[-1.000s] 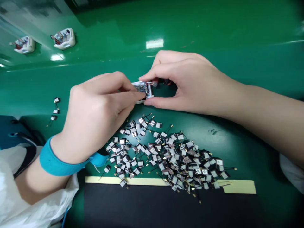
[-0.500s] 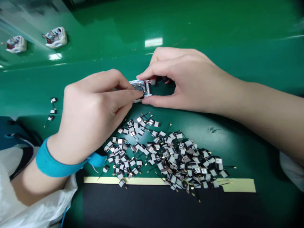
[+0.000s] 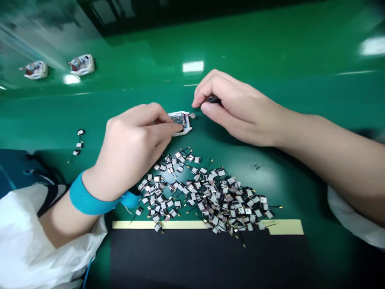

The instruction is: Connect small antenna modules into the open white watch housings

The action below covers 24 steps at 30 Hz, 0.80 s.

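My left hand (image 3: 140, 138), wearing a blue wrist strap (image 3: 93, 200), is closed on a small white casing (image 3: 189, 129). A circuit board (image 3: 179, 119) sits inside the casing, and the thumb presses onto it. A small round silver part (image 3: 193, 115) sticks out at the casing's right edge. To the right, apart from the casing, my right hand (image 3: 237, 104) curls around a black object (image 3: 214, 99); only a bit of it shows, so its kind is unclear.
Below the hands lies a large heap of small square modules (image 3: 216, 196) with short black leads. A few similar modules (image 3: 79, 145) lie at left. Two white casings (image 3: 82, 65) with parts inside stand at upper left. A black mat (image 3: 207, 257) with a yellow strip (image 3: 285, 226) lies in front.
My right hand has let go of the casing's right end and drawn back to the right, its thumb and fingers closing together. My left hand still holds the casing. The camera view has shifted.
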Tool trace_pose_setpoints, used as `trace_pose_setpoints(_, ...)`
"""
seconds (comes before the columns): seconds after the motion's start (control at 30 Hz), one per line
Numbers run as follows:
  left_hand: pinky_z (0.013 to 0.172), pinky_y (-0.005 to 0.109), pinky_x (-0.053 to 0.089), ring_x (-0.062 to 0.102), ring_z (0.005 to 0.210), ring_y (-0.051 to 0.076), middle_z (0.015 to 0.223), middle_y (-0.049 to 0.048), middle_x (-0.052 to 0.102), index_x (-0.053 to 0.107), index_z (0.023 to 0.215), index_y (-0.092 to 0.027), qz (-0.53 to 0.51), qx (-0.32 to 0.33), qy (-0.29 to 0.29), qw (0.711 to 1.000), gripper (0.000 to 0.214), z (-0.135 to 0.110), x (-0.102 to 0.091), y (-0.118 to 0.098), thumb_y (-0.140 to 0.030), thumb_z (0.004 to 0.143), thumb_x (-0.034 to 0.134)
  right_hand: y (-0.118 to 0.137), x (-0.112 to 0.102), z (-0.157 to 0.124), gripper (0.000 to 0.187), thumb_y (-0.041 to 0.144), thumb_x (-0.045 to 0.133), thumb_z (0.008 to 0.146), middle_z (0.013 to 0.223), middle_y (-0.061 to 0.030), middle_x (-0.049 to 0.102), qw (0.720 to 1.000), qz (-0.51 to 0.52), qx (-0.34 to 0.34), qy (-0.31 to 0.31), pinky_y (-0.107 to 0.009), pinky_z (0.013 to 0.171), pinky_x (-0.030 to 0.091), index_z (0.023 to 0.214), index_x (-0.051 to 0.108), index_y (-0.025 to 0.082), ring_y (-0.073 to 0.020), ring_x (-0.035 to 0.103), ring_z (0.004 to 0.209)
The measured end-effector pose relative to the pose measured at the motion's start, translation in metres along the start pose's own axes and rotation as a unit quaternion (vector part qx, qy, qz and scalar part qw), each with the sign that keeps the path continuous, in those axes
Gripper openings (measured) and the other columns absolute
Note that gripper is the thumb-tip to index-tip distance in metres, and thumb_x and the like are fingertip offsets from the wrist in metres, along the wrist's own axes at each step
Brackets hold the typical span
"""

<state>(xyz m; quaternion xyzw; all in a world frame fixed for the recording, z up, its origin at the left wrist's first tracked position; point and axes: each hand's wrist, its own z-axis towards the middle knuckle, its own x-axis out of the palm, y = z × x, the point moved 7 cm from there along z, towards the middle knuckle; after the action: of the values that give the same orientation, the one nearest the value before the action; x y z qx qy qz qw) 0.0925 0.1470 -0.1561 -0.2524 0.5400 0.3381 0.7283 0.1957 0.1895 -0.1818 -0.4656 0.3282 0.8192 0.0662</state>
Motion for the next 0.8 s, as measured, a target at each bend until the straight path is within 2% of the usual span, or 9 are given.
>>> trace_pose_setpoints(0.07, 0.062, 0.024, 0.045, 0.056, 0.074, 0.013, 0.080, 0.0011, 0.060, 0.064, 0.085, -0.020, 0.001, -0.004, 0.006, 1.000, 0.018, 0.000, 0.002, 0.002, -0.022, 0.082, 0.046, -0.001, -0.006, -0.004, 0.031, 0.027, 0.024, 0.091, 0.095, -0.0042, 0.047, 1.000, -0.008, 0.007, -0.026, -0.029, 0.082, 0.040, 0.094, 0.051, 0.013, -0.0121, 0.047, 0.093)
trace_pose_setpoints(0.13, 0.061, 0.024, 0.045, 0.056, 0.074, 0.013, 0.079, 0.0007, 0.059, 0.064, 0.085, -0.020, 0.002, -0.006, 0.008, 1.000, 0.019, 0.000, 0.003, 0.003, -0.022, 0.083, 0.045, -0.004, -0.012, -0.011, 0.027, 0.025, 0.030, 0.090, 0.097, -0.0051, 0.046, 0.997, -0.055, 0.025, -0.053, -0.032, 0.083, 0.040, 0.099, 0.053, 0.015, -0.0147, 0.045, 0.097)
trace_pose_setpoints(0.2, 0.060, 0.024, 0.045, 0.056, 0.072, 0.013, 0.078, 0.0007, 0.059, 0.064, 0.083, -0.020, 0.005, -0.001, 0.005, 1.000, 0.021, 0.000, 0.004, 0.003, -0.023, 0.083, 0.043, -0.005, -0.016, -0.020, 0.026, 0.023, 0.038, 0.087, 0.095, -0.0051, 0.046, 0.991, -0.104, 0.043, -0.065, -0.032, 0.079, 0.042, 0.108, 0.052, 0.018, -0.0151, 0.047, 0.093)
trace_pose_setpoints(0.27, 0.059, 0.023, 0.045, 0.055, 0.070, 0.013, 0.077, 0.0012, 0.058, 0.065, 0.080, -0.019, 0.005, 0.004, 0.002, 1.000, 0.024, 0.001, 0.004, 0.003, -0.023, 0.084, 0.041, -0.001, -0.018, -0.028, 0.027, 0.019, 0.044, 0.084, 0.088, -0.0042, 0.049, 0.991, -0.108, 0.048, -0.067, -0.027, 0.069, 0.044, 0.109, 0.054, 0.019, -0.0126, 0.051, 0.082)
trace_pose_setpoints(0.4, 0.059, 0.024, 0.044, 0.055, 0.071, 0.013, 0.076, 0.0017, 0.057, 0.064, 0.079, -0.019, -0.001, -0.005, 0.024, 1.000, 0.028, 0.002, 0.007, 0.005, -0.020, 0.085, 0.037, 0.011, -0.031, -0.035, 0.010, 0.020, 0.057, 0.077, 0.072, -0.0001, 0.058, 0.987, -0.033, 0.071, -0.137, -0.024, 0.058, 0.045, 0.084, 0.063, 0.021, -0.0109, 0.054, 0.065)
trace_pose_setpoints(0.47, 0.060, 0.025, 0.043, 0.054, 0.072, 0.014, 0.077, 0.0020, 0.056, 0.064, 0.080, -0.019, 0.000, -0.014, 0.045, 0.999, 0.028, 0.003, 0.010, 0.006, -0.020, 0.084, 0.036, 0.015, -0.031, -0.031, 0.006, 0.019, 0.061, 0.073, 0.074, 0.0014, 0.061, 0.983, 0.026, 0.091, -0.156, -0.024, 0.057, 0.047, 0.077, 0.064, 0.021, -0.0117, 0.057, 0.067)
trace_pose_setpoints(0.57, 0.058, 0.025, 0.041, 0.052, 0.070, 0.015, 0.076, 0.0024, 0.054, 0.063, 0.079, -0.019, -0.004, -0.019, 0.065, 0.998, 0.028, 0.003, 0.012, 0.007, -0.022, 0.084, 0.036, 0.015, -0.021, -0.016, 0.007, 0.017, 0.062, 0.071, 0.079, 0.0016, 0.063, 0.972, 0.139, 0.113, -0.153, -0.023, 0.059, 0.051, 0.077, 0.063, 0.019, -0.0116, 0.060, 0.071)
trace_pose_setpoints(0.63, 0.058, 0.026, 0.040, 0.051, 0.070, 0.015, 0.075, 0.0026, 0.053, 0.063, 0.078, -0.018, -0.013, -0.024, 0.071, 0.997, 0.029, 0.003, 0.013, 0.008, -0.023, 0.085, 0.035, 0.016, -0.015, -0.007, 0.003, 0.018, 0.063, 0.071, 0.076, 0.0019, 0.063, 0.965, 0.172, 0.113, -0.165, -0.023, 0.058, 0.052, 0.073, 0.061, 0.017, -0.0109, 0.060, 0.067)
trace_pose_setpoints(0.8, 0.061, 0.025, 0.040, 0.051, 0.072, 0.014, 0.075, 0.0018, 0.050, 0.061, 0.072, -0.018, -0.028, -0.049, 0.073, 0.996, 0.030, 0.002, 0.014, 0.010, -0.025, 0.085, 0.035, 0.025, -0.013, 0.005, 0.011, 0.019, 0.060, 0.073, 0.065, 0.0022, 0.059, 0.981, 0.051, 0.068, -0.177, -0.022, 0.053, 0.047, 0.063, 0.055, 0.016, -0.0111, 0.057, 0.064)
